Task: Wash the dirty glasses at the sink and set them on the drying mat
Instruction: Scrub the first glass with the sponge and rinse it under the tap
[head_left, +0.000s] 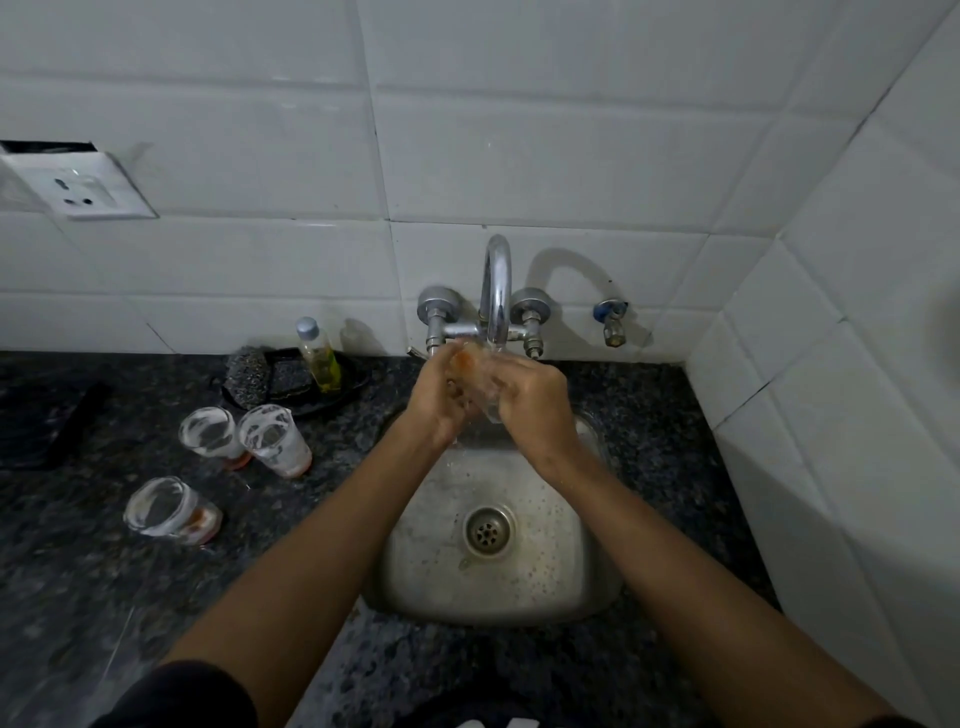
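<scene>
While wet: clear glass (480, 387), steel sink (524, 587).

The dark speckled granite counter (104, 571) carries three soapy glasses (275, 439) and a black tray (353, 387).

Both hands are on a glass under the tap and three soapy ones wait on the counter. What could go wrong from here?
1. The glass, wet and gripped by the left hand and right hand close under the spout, could slip or knock the metal.
2. The three soapy glasses stand on the counter beside the left forearm; a swing back could tip one.
3. No drying mat is clearly visible, so placement is uncertain.
</scene>
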